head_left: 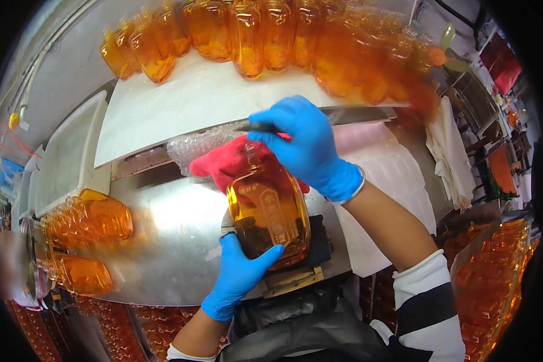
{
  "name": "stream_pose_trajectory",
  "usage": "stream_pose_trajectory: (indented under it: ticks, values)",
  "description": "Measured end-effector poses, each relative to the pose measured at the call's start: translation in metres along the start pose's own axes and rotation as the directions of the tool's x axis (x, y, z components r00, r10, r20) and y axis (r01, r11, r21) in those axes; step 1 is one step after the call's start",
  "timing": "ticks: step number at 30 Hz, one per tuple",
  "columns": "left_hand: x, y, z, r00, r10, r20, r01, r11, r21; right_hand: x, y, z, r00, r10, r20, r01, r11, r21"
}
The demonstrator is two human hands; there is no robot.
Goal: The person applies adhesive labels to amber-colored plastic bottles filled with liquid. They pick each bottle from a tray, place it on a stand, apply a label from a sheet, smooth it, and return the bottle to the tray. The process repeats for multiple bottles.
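The amber glass bottle (270, 217) lies slightly aslant at the centre of the view over the metal tabletop (181, 232), its neck toward 11 o'clock and its base toward 5, with a dark pad (321, 238) just beside and partly beneath it. The left hand (238, 274), gloved in blue, wraps the lower end from 7 o'clock, thumb pressed on the glass and most fingers hidden behind. The right hand (304, 142), also gloved, is above the bottle toward 1 o'clock, fingers closed in a pinch on a slim dark tool (260, 127) that points toward 9 o'clock; whether its tip touches anything, I cannot tell.

For good control, the left thumb is best kept low, clear of the pale printed panel (273, 211), with firm, even pressure, since smooth glass could slip under a glove. The pinch should stay close to the working end, and the tool is best brought in at a shallow angle to avoid scratching. The red cloth (226, 161) bunched around the neck at 11 o'clock is worth holding clear of the tip. The loose amber bottles (105, 218) at 9 o'clock deserve elbow room.
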State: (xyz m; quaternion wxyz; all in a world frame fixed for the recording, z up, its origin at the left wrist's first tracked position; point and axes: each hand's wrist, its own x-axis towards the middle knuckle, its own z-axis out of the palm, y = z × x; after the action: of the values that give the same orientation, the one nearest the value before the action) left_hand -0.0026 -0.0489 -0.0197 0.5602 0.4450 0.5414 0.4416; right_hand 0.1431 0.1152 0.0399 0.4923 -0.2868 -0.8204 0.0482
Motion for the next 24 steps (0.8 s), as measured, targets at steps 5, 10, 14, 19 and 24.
stream_pose_trajectory:
  ticks: [5,10,14,19,24]
  values:
    - [0.023,0.001,-0.023,1.0,-0.019,-0.014,0.017,0.989,-0.149,-0.042,-0.04,-0.031,0.956,-0.173,0.237,0.218,0.96,-0.178]
    - [0.054,0.018,-0.02,0.997,0.041,-0.058,-0.04,0.999,0.029,-0.056,-0.035,-0.047,0.973,0.227,0.042,-0.229,0.972,0.051]
    - [0.064,0.02,-0.023,0.992,-0.105,-0.067,0.103,0.994,-0.032,-0.059,-0.033,-0.053,0.914,0.406,-0.009,-0.397,0.898,0.191]
    - [0.079,0.018,-0.025,0.978,-0.206,0.013,0.183,0.833,-0.523,-0.052,-0.033,-0.04,0.984,0.037,0.175,-0.056,0.993,0.102]
    - [0.092,0.035,-0.033,0.897,-0.364,0.252,0.439,0.654,-0.617,-0.105,-0.073,-0.065,0.901,-0.135,0.411,0.107,0.99,0.09]
